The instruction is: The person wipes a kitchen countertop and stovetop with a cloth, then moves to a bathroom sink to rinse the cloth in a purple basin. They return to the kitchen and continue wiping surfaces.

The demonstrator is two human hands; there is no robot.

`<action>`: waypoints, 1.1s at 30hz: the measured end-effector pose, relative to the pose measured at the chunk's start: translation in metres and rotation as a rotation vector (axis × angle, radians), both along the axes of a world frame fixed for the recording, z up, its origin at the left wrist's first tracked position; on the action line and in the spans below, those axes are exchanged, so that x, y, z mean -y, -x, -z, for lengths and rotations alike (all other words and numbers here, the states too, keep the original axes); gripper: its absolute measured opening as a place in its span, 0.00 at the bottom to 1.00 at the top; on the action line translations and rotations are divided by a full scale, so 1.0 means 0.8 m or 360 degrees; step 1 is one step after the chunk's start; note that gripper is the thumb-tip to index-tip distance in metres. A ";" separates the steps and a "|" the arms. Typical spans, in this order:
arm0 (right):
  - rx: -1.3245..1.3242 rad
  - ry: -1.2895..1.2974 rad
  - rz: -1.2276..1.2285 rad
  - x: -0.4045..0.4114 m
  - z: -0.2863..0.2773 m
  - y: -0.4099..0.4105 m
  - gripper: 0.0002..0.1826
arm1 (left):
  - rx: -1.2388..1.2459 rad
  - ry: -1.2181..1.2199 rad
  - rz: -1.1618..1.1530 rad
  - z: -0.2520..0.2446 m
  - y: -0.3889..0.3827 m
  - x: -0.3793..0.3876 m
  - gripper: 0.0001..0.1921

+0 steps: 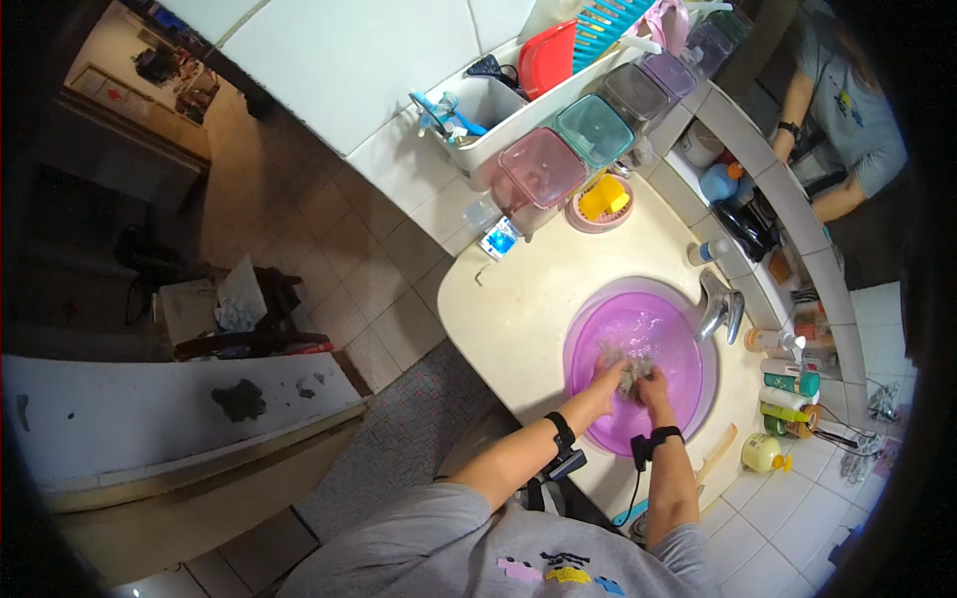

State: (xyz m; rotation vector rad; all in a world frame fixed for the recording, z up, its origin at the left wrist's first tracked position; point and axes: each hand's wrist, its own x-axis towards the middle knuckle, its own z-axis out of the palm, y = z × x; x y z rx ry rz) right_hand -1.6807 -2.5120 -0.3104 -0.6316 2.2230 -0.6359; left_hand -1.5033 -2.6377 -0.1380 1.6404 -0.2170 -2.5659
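Note:
A purple plastic basin (677, 411) with water in it sits in the round sink before me. Both my hands are in the basin, around a wet, bunched, grey-beige cloth-like thing (635, 372); its exact kind is hard to tell. From its left side my left hand (609, 380) grips it, the fingers partly hidden behind it. My right hand (653, 387) holds its right side with bent fingers. A chrome faucet (719, 306) stands at the basin's upper right rim; its spout points over the water.
On the cream countertop (508, 329) are a pink soap dish (572, 217) with yellow soap or sponge and, by my right forearm, a comb (718, 452). Pump bottles, including a pale yellow one (759, 453), line the right wall. A white wall organizer (478, 149) and lidded containers hang above.

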 end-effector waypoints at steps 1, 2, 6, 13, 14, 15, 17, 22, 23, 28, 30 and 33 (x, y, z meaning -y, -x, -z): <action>0.0247 -0.0015 0.0015 0.066 -0.088 -0.065 0.17 | 0.0015 -0.0189 -0.0110 0.025 -0.012 0.010 0.44; -0.0026 0.0227 -0.0024 0.061 -0.111 -0.080 0.15 | -0.0020 -0.0226 -0.0046 0.031 -0.006 0.008 0.44; 0.0751 0.0390 0.0353 0.074 -0.306 -0.153 0.13 | -0.0529 0.0704 -0.0029 0.002 -0.031 -0.017 0.16; -0.0433 0.0084 -0.0076 0.101 -0.207 -0.076 0.23 | -0.0594 -0.0031 -0.0322 0.030 0.011 -0.026 0.21; -0.0385 0.0078 -0.0046 0.100 -0.191 -0.053 0.21 | -0.0615 -0.0058 -0.0252 0.025 0.003 -0.022 0.23; -0.0335 0.0077 -0.0020 0.094 -0.170 -0.033 0.19 | -0.0635 -0.0081 -0.0185 0.018 -0.006 -0.014 0.27; -0.0309 0.0182 0.0198 0.071 -0.128 0.000 0.16 | -0.0568 -0.0003 -0.0061 -0.020 -0.016 0.010 0.31; 0.0318 0.0352 0.0212 0.051 -0.106 -0.043 0.12 | -0.0160 -0.0078 0.0110 0.007 -0.029 0.026 0.42; 0.0606 0.0287 0.0068 0.052 -0.119 -0.060 0.12 | -0.0038 -0.0001 0.0106 0.005 -0.024 0.024 0.36; 0.0598 0.0428 0.0080 0.105 -0.301 -0.166 0.10 | -0.0372 -0.0175 -0.0211 0.045 -0.025 0.042 0.24; 0.0464 0.0397 0.0095 0.103 -0.291 -0.161 0.14 | -0.0361 -0.0401 -0.0022 0.023 -0.012 0.041 0.21; 0.0035 0.0294 0.0028 0.120 -0.258 -0.134 0.21 | -0.0586 -0.0124 -0.0401 0.048 0.007 0.014 0.13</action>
